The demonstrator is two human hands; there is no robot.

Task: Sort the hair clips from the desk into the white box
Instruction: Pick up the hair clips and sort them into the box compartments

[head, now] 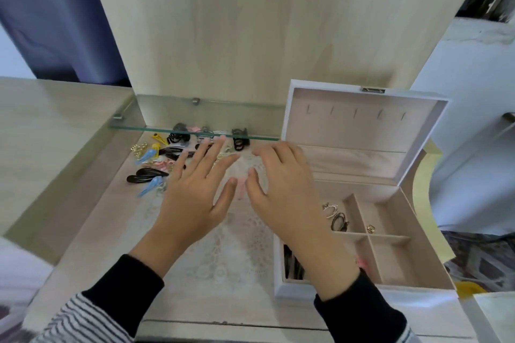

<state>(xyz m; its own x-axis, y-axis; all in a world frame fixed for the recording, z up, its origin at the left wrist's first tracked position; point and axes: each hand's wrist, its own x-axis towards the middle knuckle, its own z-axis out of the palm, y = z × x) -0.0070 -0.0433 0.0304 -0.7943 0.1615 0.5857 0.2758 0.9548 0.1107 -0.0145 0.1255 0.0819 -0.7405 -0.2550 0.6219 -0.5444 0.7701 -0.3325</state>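
Pink hair clip lies mid-desk, long axis running front-to-back, between both thumbs (right hand marginally nearer, left hand beside), fingers spread, gripping nothing; white box open at right edge.

Under both hands lay a white lace cloth, openwork and matt, over the pale matt wood-grain table. Beyond the fingertips ran a clear, glossy glass shelf with small metal brackets. Left of the left hand, the hair clips looked glossy and enamelled. Right of the right hand, the white box had a soft, velvety beige lining and a shiny metal clasp.
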